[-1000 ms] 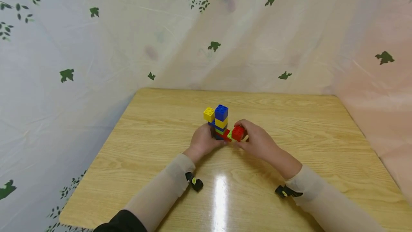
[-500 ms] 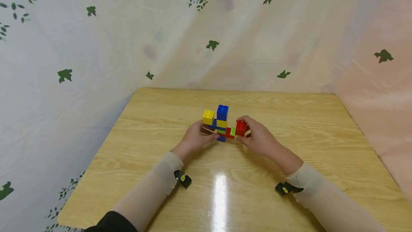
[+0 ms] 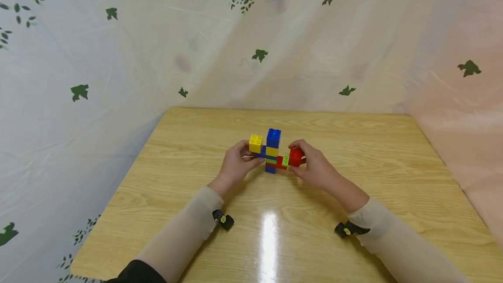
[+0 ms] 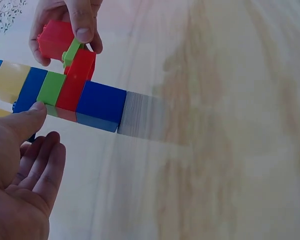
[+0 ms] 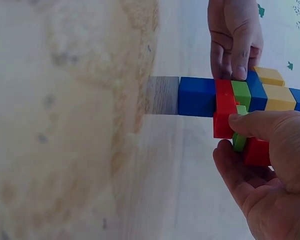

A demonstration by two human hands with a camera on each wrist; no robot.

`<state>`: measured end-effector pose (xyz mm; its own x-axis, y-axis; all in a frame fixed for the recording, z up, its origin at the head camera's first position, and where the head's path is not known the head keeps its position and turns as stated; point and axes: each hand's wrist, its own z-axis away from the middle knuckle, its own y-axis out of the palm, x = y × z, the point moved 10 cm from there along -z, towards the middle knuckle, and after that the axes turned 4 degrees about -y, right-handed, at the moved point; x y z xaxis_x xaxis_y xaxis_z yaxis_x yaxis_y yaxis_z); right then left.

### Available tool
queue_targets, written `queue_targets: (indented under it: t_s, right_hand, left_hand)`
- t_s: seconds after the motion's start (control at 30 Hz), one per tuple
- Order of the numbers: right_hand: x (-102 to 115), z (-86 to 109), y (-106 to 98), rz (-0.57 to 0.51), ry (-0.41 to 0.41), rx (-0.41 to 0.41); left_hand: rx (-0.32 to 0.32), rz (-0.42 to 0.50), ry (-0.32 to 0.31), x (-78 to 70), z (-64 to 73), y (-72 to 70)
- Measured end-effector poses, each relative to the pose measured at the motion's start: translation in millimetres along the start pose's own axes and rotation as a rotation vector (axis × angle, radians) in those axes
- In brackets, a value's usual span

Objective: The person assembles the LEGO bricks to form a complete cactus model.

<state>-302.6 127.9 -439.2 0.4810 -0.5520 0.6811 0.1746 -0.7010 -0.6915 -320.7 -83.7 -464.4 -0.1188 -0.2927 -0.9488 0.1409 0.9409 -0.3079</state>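
Note:
A toy building-block model (image 3: 271, 152) stands upright between the hands, its blue bottom block (image 5: 197, 96) appearing to meet the tabletop. A blue block (image 3: 273, 138) tops its central column. On the left, a yellow block (image 3: 256, 143) sits on a blue arm; my left hand (image 3: 235, 165) holds the model there, thumb in front and fingers partly hidden behind. The right arm is red, with a thin green piece (image 4: 72, 54) and a red block (image 3: 295, 157) at its end. My right hand (image 3: 316, 167) grips that end, thumb against the green piece in the right wrist view.
The light wooden table (image 3: 188, 143) extends around the model, with a bright light reflection (image 3: 269, 248) nearer the front. Behind it hangs a pale cloth (image 3: 298, 47) with green leaf prints. Dark wrist straps (image 3: 224, 219) are on both sleeves.
The model has turned so its arms now run more left to right across the view. My left hand has shifted left and up along it; my right hand keeps its grip.

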Motion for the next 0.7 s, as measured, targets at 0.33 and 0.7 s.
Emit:
queue_targets:
  t_s: [0.33, 0.7]
  right_hand:
    - [-0.7, 1.8, -1.1, -0.035, -0.006, -0.013]
    - [-5.4, 6.3, -5.3, -0.084, -0.009, -0.004]
  left_hand:
    - [-0.047, 0.093, 0.050, -3.3, 0.1, -2.2]
    - [-0.058, 0.040, 0.107, -10.5, 1.9, -3.7]
